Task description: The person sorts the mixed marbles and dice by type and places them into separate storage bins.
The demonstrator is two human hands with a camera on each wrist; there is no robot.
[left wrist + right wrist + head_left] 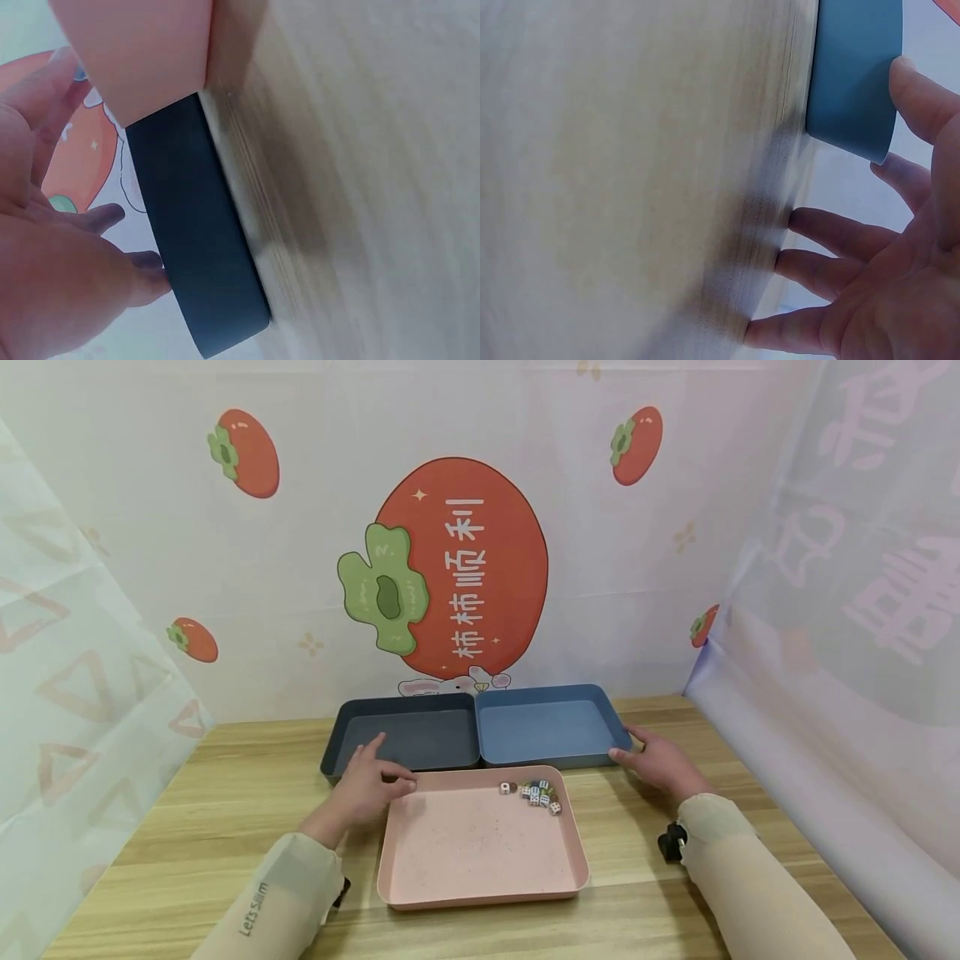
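Observation:
A pink tray (480,868) lies nearest, with a cluster of small dice (535,794) in its far right corner. Behind it, a dark navy tray (420,731) stands side by side with a blue tray (551,727). At the pink tray's far left corner is my left hand (365,789), thumb and forefinger tips close together; a pale bluish spot shows at them in the left wrist view, too small to identify. Its other fingers spread over the navy tray's near edge. My right hand (660,762) holds the blue tray's near right corner between thumb and forefinger, other fingertips on the table.
The trays rest on a wood-grain table (225,827). A printed cloth (465,568) with persimmon pictures hangs behind, and pale cloth walls (847,635) close both sides. A black clip-like piece (672,843) is by the right sleeve.

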